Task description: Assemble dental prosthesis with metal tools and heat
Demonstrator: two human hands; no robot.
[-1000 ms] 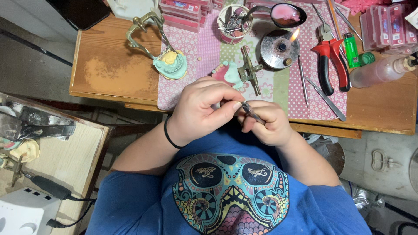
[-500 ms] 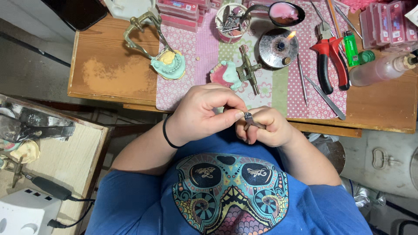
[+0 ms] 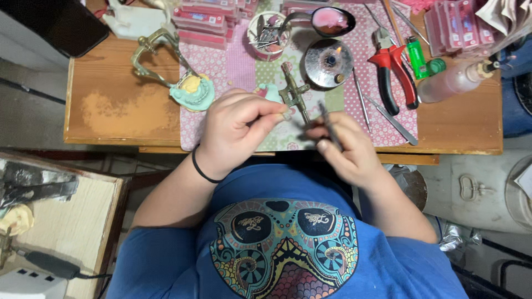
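Seen from above, at the near edge of a worn wooden workbench point(image 3: 111, 105) spread with a pink and green patterned cloth mat point(image 3: 244, 61). Left hand point(image 3: 235, 130), black band at the wrist, curled shut with thumb and forefinger pinched together near the mat's front edge; whatever sits in that pinch too small and too hidden to make out. Right hand point(image 3: 346, 152) just beside it, fingers closed round a thin dark metal hand instrument point(image 3: 331, 128), tip angled up toward the left fingertips, the two hands nearly touching, held over the bench edge and above the blue printed shirt. Directly beyond the knuckles, a brass-coloured hinged metal frame point(image 3: 293, 94) with a small mint-green cast point(image 3: 270, 92) beside it; farther left, a second mint-green dental cast with a yellowish top point(image 3: 193, 91) under another brass frame. Behind, a small round metal burner with a lit flame point(image 3: 328, 62), red-handled pliers point(image 3: 394, 75), a green lighter point(image 3: 417, 56), a clear squeeze bottle point(image 3: 454, 83). Risks, as a judgement: open flame close to the forearms and to the cloth, so a careless reach could scorch; a tiny piece pinched past the table's edge could slip and drop into the lap or to the floor; the pointed instrument so near the fingertips could jab skin.
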